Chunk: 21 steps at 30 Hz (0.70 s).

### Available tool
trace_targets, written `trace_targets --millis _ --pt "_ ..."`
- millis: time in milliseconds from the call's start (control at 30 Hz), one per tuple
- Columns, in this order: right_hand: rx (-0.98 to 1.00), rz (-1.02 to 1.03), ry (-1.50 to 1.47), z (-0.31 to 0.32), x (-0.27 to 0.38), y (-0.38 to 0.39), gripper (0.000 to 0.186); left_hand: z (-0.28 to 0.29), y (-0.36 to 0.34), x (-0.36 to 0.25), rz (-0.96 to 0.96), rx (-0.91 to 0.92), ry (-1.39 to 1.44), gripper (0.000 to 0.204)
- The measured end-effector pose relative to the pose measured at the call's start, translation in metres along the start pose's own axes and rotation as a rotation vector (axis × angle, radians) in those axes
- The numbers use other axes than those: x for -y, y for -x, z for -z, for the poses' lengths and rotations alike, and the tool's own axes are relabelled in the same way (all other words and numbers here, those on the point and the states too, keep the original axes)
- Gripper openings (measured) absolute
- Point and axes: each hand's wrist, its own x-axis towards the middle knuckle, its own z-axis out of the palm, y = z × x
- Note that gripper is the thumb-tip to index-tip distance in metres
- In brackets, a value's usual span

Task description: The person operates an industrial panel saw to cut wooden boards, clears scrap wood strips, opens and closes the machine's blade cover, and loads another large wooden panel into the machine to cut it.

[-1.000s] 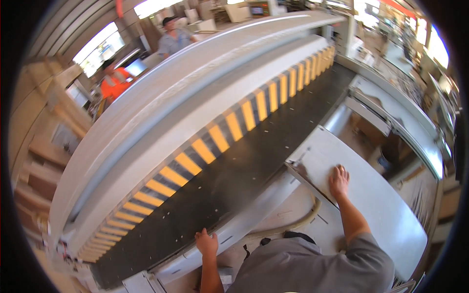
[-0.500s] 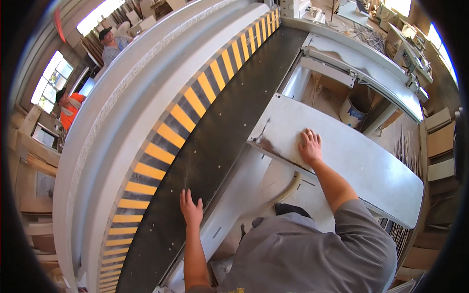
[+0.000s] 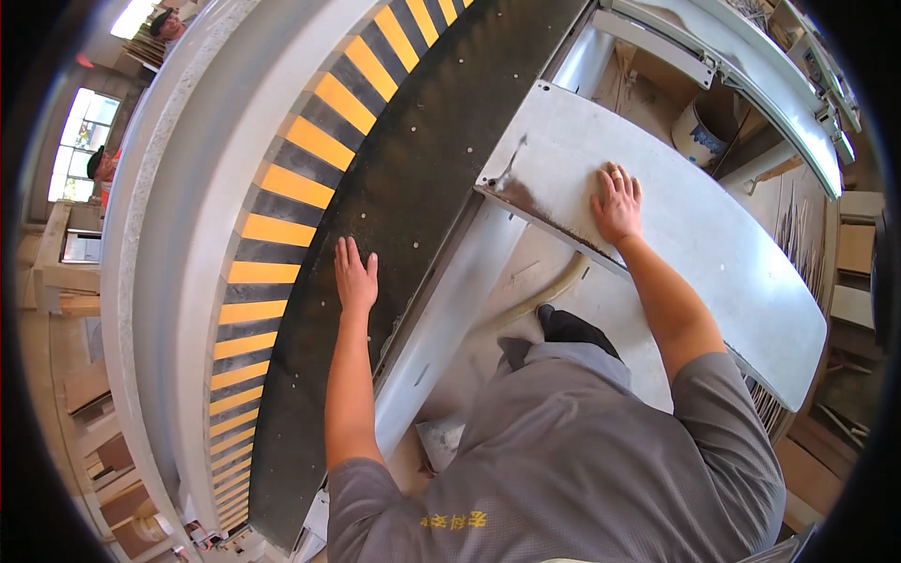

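Observation:
My left hand (image 3: 356, 273) is over the long black machine bed (image 3: 404, 188), fingers stretched forward and thumb apart, holding nothing. Whether its palm touches the bed I cannot tell. On the pale metal side table (image 3: 723, 258) my right hand (image 3: 617, 204) lies flat with fingers spread, a ring on one of them. Dark scuff marks show at that table's near left corner. Beyond the bed, a grey machine beam (image 3: 202, 159) with a yellow and black striped edge (image 3: 282, 225) curves along its length.
A pale bucket (image 3: 699, 131) stands on the floor past the side table. A curved hose (image 3: 554, 286) runs below, near my dark shoe. Two people are behind the beam: one in orange (image 3: 106, 174), one in a dark cap (image 3: 167, 26). Boards (image 3: 849, 244) are stacked at right.
My left hand has moved forward along the black bed. My right hand stays on the side table, slightly shifted. The whole view has swung, and more of my back and sleeves shows.

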Motion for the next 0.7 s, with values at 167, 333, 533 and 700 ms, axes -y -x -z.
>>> trace_targets --millis 167,333,533,700 --pt "0.024 -0.006 -0.006 -0.008 0.002 -0.002 0.055 -0.022 -0.039 0.002 0.042 0.013 -0.034 0.07" --pt "0.017 -0.001 0.032 -0.014 -0.004 -0.003 0.053 -0.05 -0.073 -0.009 0.002 -0.011 -0.138 0.071" --pt "0.031 -0.013 0.039 -0.024 -0.007 -0.006 0.053 -0.079 -0.116 0.015 0.034 -0.079 -0.269 0.074" --pt "0.062 -0.015 0.045 -0.027 -0.005 -0.009 0.053 -0.08 -0.157 0.045 0.358 -0.029 -0.251 0.076"
